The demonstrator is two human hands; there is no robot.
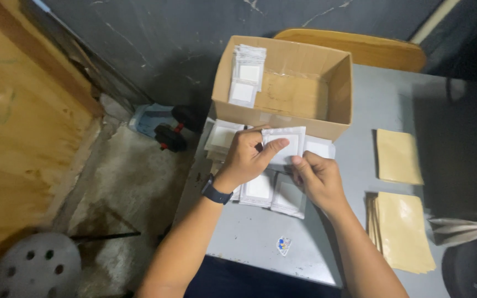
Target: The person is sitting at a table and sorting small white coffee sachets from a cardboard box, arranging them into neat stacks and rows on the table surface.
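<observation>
Both hands meet over the grey table point(249, 232): the left hand point(247, 157) pinches a white square packet point(289, 140) by its edge, and the right hand point(317, 176) grips its lower side. More packets point(260, 190) lie beneath, an open cardboard box point(305, 118) stands just beyond, and tan envelopes point(401, 226) lie right.

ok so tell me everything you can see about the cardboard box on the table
The open brown cardboard box sits at the far edge of the grey table, its top flaps out of sight and its inner walls plain tan. A stack of small white square packets leans upright against its left inner wall; the rest of the floor looks bare, with a shiny strip, perhaps tape, along the back. Its front wall stands just behind the white packet that the left hand and right hand hold.
</observation>
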